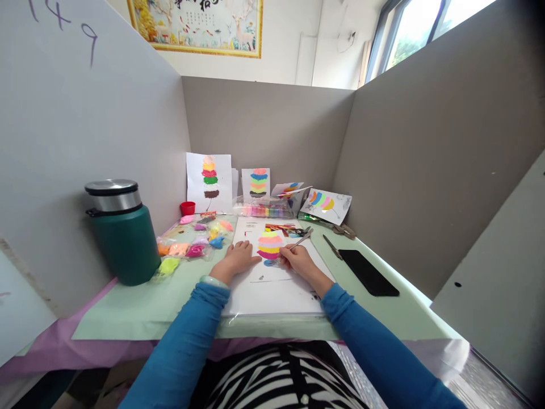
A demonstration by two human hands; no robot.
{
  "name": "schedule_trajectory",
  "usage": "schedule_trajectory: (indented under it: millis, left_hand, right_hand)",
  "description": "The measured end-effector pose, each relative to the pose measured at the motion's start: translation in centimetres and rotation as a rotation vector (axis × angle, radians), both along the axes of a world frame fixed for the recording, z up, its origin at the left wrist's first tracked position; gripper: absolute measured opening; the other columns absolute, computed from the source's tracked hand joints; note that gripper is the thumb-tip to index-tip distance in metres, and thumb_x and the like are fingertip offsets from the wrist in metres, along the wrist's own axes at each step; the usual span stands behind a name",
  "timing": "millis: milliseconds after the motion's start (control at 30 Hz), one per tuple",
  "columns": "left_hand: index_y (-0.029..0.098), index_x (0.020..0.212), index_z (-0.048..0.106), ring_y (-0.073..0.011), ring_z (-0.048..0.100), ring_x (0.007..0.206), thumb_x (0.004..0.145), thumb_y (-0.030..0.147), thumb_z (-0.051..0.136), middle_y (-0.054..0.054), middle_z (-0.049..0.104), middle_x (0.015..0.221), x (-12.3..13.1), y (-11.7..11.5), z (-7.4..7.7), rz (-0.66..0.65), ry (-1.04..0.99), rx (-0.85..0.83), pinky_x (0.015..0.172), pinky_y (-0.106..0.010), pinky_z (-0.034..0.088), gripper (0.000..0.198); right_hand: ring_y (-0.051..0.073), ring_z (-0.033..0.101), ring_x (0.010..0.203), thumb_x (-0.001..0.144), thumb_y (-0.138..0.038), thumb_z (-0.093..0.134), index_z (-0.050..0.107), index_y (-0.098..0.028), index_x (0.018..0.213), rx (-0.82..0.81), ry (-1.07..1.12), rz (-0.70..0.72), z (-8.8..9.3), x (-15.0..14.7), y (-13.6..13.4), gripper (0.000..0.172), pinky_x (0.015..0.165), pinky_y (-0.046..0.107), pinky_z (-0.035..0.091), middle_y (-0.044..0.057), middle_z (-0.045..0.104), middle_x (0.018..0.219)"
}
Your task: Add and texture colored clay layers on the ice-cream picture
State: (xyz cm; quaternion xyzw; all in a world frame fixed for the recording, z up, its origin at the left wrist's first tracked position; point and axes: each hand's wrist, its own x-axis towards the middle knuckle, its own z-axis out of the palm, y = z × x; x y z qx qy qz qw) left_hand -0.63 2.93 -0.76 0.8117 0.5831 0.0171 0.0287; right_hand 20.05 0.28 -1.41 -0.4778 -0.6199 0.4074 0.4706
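Observation:
My left hand (239,259) lies flat on the white paper (276,298), its fingers stretched out beside a small picture. My right hand (298,259) is closed around a slim, greyish tool (303,237) that slants up to the right; its exact kind is unclear. The fingertips of that hand are at the right edge of the picture. The small picture (269,245) carries stacked bands of coloured clay: yellow, pink and orange tones, with magenta at the bottom. Just under the magenta band sits a blue patch (271,263).
At left stand a green flask (125,238) and several bags of coloured clay (196,250). A red cup (187,208), propped pictures (209,182) and a clear pack of colours (266,209) line the back. A black phone-like slab (369,274) and a knife-like tool (332,246) lie right. Grey partitions (268,125) enclose the table.

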Motion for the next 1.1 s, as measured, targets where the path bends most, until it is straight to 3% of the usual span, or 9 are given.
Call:
schedule_trajectory:
  millis: [467,1100]
  left_hand:
    - [0.017,0.134,0.048,-0.0301,0.03,0.143,0.093,0.053,0.039,-0.017,0.034,0.155,0.0,0.0,0.1,-0.005,-0.014,0.004,0.113,-0.05,0.024,0.055]
    - [0.016,0.135,0.047,-0.0304,0.029,0.143,0.094,0.053,0.038,-0.017,0.033,0.155,-0.1,-0.2,0.3,-0.01,-0.017,-0.008,0.113,-0.049,0.024,0.056]
  right_hand:
    - [0.01,0.05,0.04,0.073,-0.031,0.056,0.061,-0.016,0.06,0.025,0.003,-0.032,-1.5,1.5,1.5,0.021,0.043,0.022,0.038,-0.001,0.059,0.048]
    - [0.009,0.046,0.037,0.068,-0.032,0.057,0.062,-0.015,0.056,-0.007,0.054,-0.135,-0.7,3.2,1.3,0.021,0.04,0.021,0.034,0.0,0.057,0.044]
